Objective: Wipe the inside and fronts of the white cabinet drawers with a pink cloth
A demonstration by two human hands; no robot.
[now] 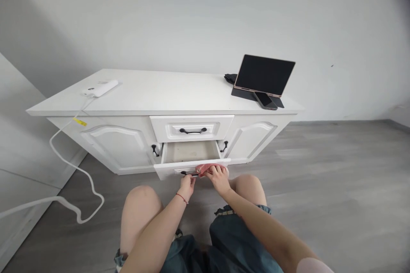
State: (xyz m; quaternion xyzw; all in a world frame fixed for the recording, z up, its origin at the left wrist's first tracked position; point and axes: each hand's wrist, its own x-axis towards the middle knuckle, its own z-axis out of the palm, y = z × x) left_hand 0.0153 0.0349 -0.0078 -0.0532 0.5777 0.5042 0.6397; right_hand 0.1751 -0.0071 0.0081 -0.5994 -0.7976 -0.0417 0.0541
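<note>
The lower drawer (pixel 165 172) of a white cabinet is pulled out, and its inside (pixel 192 151) shows a pale bottom with a few small marks. My left hand (pixel 187 185) is closed at the black handle (pixel 184 173) on the drawer's front. A pink cloth (pixel 208 167) lies against the front panel near its top edge. Over that cloth is my right hand (pixel 218 178), fingers bent and pressing it to the panel. Part of the handle is hidden behind the cloth and my fingers.
Above is a closed drawer (pixel 192 129). The cabinet top (pixel 160 91) carries a propped tablet (pixel 265 74), a phone (pixel 265 100), a black item (pixel 229 78) and a white power strip (pixel 101 88). Its white cord (pixel 88 175) hangs down at left. My knees flank the open drawer.
</note>
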